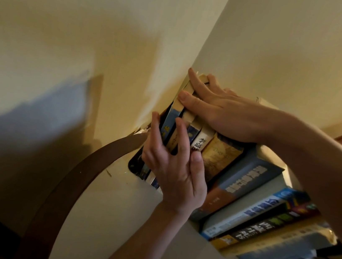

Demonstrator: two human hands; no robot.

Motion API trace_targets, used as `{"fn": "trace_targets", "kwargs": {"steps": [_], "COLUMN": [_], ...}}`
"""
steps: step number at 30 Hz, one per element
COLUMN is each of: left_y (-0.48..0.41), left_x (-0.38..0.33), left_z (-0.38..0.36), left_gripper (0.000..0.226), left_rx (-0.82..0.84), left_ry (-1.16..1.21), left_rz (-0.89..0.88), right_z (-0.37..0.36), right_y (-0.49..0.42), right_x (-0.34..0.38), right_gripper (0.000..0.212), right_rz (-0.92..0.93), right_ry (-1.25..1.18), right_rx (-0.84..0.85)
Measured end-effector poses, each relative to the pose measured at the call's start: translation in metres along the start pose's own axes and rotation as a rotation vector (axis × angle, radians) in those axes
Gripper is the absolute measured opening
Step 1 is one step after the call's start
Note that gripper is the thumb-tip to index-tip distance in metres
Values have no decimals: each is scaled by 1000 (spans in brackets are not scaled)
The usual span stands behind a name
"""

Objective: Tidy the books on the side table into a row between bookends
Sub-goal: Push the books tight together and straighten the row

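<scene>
Books [235, 182] are stood upright in a row, spines outward, along the wall edge of the round white side table [119, 221].

Chinese lettering on book spines [202, 142], unreadable.
</scene>
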State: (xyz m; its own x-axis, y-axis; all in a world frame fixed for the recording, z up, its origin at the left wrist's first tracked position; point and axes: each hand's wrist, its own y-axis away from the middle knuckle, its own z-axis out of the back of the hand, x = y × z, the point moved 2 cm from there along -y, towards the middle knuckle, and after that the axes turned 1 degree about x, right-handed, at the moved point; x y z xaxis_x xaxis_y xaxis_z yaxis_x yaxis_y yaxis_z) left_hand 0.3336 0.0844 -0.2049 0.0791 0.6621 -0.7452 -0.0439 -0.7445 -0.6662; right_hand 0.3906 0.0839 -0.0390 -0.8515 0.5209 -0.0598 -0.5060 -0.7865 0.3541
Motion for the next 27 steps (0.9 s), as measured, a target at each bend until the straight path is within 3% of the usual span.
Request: {"fn": "trace_targets", "kwargs": {"steps": [7, 13, 19, 27], "left_y": [-5, -3, 2, 8], "left_x": [-6, -12, -12, -18], "left_z": [5, 4, 1, -1], "left_gripper": [70, 86, 85, 83], "left_rx": [47, 79, 59, 112], "left_ry": [-7, -62, -91, -128], "left_rz": [27, -36, -118, -94], "right_z": [3, 17, -4, -2], "right_y": [4, 20, 26, 22], "right_x": [0, -28, -36, -35], "right_gripper": [68, 95, 91, 93], "right_rz": [33, -41, -62, -37], "right_ry": [-82, -48, -45, -46], "right_rx": [-45, -117, -107, -122]}}
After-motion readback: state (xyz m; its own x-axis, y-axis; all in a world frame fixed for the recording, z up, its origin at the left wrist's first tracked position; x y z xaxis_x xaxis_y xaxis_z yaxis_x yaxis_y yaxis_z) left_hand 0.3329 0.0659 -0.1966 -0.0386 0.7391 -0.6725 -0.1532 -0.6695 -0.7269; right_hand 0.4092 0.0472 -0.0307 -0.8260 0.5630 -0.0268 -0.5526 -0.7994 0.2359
